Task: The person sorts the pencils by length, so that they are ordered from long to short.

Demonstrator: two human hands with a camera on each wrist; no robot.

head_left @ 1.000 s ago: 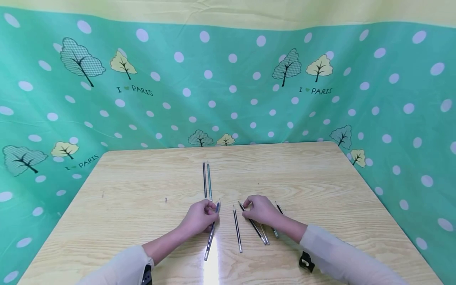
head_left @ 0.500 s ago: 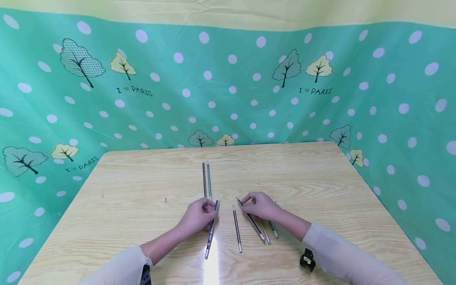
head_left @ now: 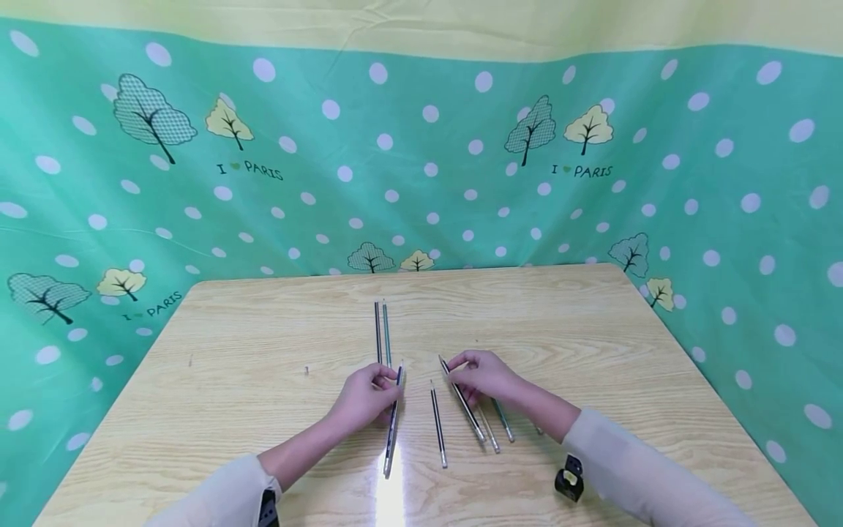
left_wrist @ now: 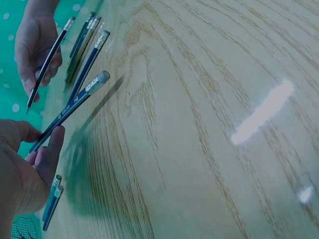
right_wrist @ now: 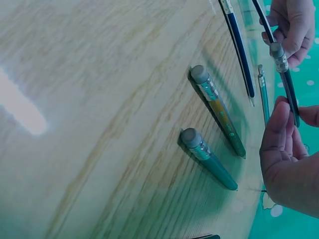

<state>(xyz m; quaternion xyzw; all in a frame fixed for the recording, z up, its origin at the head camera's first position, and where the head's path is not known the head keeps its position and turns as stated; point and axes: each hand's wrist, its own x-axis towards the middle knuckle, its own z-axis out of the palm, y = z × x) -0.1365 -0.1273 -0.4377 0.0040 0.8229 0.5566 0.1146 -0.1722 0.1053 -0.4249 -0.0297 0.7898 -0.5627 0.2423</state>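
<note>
My left hand pinches a dark pencil with a grey eraser, lifted off the table and casting a shadow in the left wrist view. Between thumb and fingers, my right hand holds a black pencil, tip up and eraser end toward me, also raised. A dark pencil lies on the table between the hands. Under the right hand lie a yellow pencil and a green pencil, partly covered in the head view. Beyond the left hand, a black pencil and a teal pencil lie side by side.
The wood-grain table ends at a green dotted curtain on the back and sides. Another pencil end shows beneath the right forearm. A small speck lies left of the left hand.
My right hand has risen slightly away from the table with the black pencil, uncovering more of the yellow and green ones. The left hand has shifted only a little, its pencil still held.
</note>
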